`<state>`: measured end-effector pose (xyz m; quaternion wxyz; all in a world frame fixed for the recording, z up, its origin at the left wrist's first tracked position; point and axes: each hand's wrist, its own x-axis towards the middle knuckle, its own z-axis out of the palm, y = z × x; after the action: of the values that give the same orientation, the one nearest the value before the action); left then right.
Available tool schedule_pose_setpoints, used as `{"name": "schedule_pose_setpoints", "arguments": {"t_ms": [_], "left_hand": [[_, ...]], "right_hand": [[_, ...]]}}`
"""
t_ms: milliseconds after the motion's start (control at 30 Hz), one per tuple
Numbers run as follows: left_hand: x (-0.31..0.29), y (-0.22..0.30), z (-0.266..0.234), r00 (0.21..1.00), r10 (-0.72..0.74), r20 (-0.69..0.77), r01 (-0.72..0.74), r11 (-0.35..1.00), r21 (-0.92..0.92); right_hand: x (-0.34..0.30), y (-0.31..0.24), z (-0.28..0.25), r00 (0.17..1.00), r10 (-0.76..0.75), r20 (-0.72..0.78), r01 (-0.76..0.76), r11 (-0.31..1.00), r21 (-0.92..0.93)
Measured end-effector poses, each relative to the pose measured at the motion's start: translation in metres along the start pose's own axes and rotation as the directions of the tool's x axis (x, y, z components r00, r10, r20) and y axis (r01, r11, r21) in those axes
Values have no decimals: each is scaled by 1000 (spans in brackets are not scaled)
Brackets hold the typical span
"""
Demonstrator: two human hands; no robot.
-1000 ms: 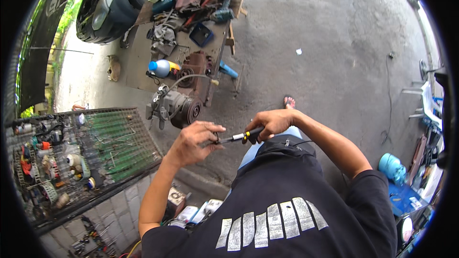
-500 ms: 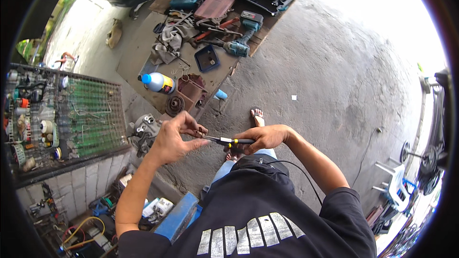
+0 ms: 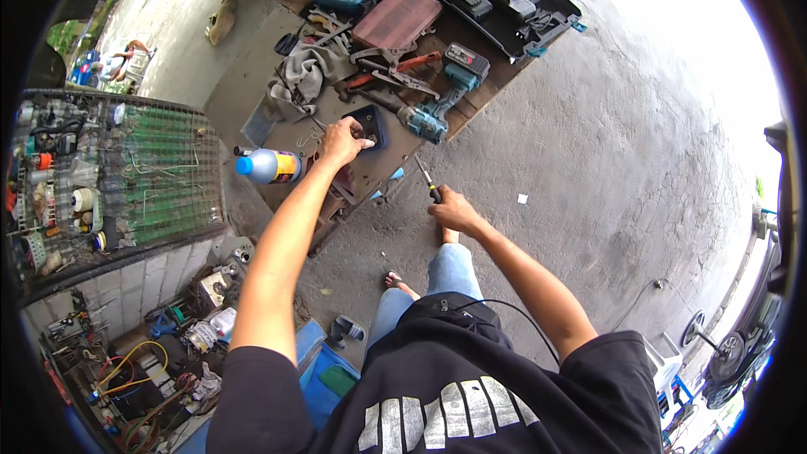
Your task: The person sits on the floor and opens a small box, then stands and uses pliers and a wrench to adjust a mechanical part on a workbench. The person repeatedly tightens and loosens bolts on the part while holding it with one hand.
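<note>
In the head view, the left hand (image 3: pixel 341 143) is resting at the tray (image 3: pixel 382 125), its fingertips lying inside the rim. The tray is sitting close to the right edge of the table (image 3: pixel 496 77), towards the near end. The grip of this hand is standing narrow, thumb and fingers nearly meeting; I cannot tell whether a small part is lying between them.

The right hand (image 3: pixel 455 209) is holding the pliers (image 3: pixel 428 177), its grip wrapping the handles. They are hanging beyond the table's right edge, above the floor (image 3: pixel 605 143), with their tips pointing up and slightly left.

The bottle (image 3: pixel 273 166) is standing near the table's left edge. Past the tray, the drill (image 3: pixel 426 120) is lying along the right edge, and the case (image 3: pixel 521 29) is lying open farther up that side. The rag (image 3: pixel 313 71) is lying between the two long edges.

The handling at the tray seems to be under way rather than finished. The pliers are gripping nothing visible, so they appear to be idling. How much is remaining is not showing.
</note>
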<state>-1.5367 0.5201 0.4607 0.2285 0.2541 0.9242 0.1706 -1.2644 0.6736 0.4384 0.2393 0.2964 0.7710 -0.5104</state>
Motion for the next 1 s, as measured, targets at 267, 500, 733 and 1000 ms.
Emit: {"name": "schedule_pose_setpoints", "arguments": {"t_ms": [267,500,733,1000], "left_hand": [[14,-6,17,930,-202,-305,155,973,-172],[-131,91,0,880,-278,-385,-235,450,-861],[-353,86,36,819,-571,-65,176,356,-918],[-438,1,45,504,-863,-9,-389,-218,-895]], "right_hand": [[53,-34,18,999,34,-42,-33,999,13],[76,-88,33,954,-5,-300,-29,994,-109],[91,-85,62,799,-260,-542,51,928,-370],[98,-88,65,836,-280,-472,-15,848,-529]]}}
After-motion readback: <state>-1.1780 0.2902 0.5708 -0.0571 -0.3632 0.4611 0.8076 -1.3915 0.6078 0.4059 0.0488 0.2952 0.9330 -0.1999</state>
